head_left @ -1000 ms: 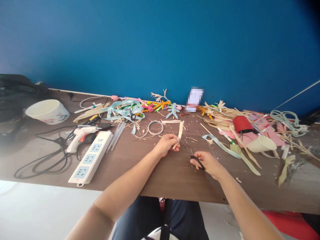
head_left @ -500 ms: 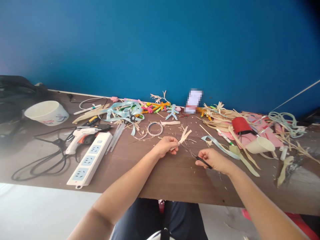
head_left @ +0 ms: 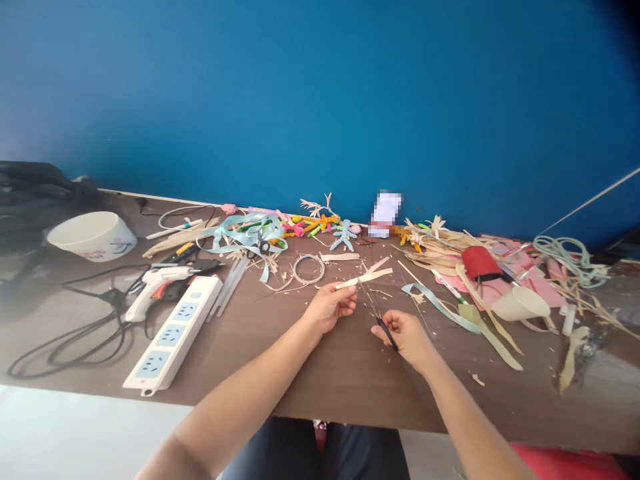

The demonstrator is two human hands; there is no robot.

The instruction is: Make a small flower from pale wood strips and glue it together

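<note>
Between its thumb and fingers, my left hand pinches a pale, split strip, which looks like dried husk or leaf. The strip points to the right above the table. My right hand is closed around the black handles of a pair of scissors. Their thin blades point up and left, with the tips at the strip close to my left fingers. Whether the blades touch the strip I cannot tell. Small pale scraps lie on the brown table around both hands.
On the left are a white power strip, a glue gun with cables and a white bowl. A tape roll lies ahead of my left hand. To the right stand a red cup-like object and a cream cup.
The pale strip has swung from pointing upward to pointing right. My right hand with the scissors has shifted left, and the blades are now steeper. The view has tipped slightly upward.
</note>
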